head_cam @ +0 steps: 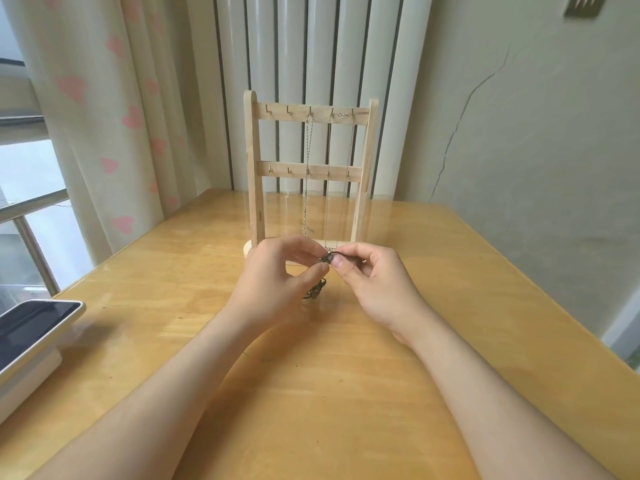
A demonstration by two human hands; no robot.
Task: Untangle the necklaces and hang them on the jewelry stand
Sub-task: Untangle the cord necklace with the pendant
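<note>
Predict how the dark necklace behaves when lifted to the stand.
Probably floppy: the necklace sags in a clump below where the left hand and right hand pinch it. Likely light: a pinch alone holds it. It may snag; the clump looks tangled.

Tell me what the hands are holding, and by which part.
The left hand and right hand both pinch a dark, thin metal necklace chain at its upper end; the rest hangs bunched below.

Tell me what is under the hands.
A dark necklace, pinched by the left hand and right hand, trails onto the table. The left hand covers part of it.
</note>
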